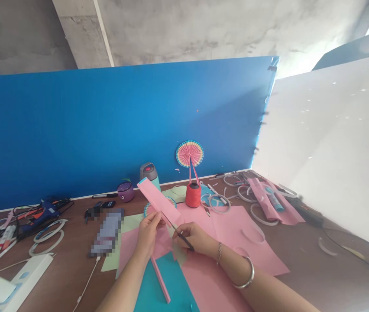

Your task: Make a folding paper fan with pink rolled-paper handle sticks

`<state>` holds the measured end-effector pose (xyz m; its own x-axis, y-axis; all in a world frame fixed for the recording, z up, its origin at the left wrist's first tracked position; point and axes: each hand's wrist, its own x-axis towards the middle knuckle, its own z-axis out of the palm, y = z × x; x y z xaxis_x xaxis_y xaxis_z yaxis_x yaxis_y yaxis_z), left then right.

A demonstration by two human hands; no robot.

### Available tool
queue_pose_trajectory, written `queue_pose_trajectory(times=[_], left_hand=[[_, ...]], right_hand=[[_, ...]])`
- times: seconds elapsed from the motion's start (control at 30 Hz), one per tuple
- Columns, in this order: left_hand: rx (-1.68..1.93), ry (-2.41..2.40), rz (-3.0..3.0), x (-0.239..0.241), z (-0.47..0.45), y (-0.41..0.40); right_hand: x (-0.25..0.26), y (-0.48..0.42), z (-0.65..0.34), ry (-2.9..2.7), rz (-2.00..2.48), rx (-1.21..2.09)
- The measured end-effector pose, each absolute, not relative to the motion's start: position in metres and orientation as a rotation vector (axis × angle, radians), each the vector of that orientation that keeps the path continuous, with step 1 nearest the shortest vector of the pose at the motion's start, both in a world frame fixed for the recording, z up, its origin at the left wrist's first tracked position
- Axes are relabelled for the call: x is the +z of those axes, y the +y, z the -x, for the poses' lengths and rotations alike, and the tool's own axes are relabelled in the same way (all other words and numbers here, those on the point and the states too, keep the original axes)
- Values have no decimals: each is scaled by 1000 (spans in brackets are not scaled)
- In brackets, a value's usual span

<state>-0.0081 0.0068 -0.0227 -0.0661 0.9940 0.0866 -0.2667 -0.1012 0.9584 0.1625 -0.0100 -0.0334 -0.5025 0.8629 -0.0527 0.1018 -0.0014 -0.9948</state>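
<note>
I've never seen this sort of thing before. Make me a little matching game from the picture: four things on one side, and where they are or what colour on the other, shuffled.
Things:
1. Scissors
2. Pink paper strip with a blue end
3. Cone of thread
4. Power strip

Places and colours:
A. White, at the lower left of the picture
B. In the person's right hand
C. Red, below the upright round paper fan
D. In the person's left hand

Right pairs: 1-B, 2-D, 3-C, 4-A
</note>
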Motion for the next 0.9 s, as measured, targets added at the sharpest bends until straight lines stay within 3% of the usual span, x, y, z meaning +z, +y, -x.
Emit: queue_pose_trajectory(times=[0.9], left_hand=[[1430,961,-1001,-29,8,9]], right_hand=[[-39,-8,-163,-1660,992,1506]])
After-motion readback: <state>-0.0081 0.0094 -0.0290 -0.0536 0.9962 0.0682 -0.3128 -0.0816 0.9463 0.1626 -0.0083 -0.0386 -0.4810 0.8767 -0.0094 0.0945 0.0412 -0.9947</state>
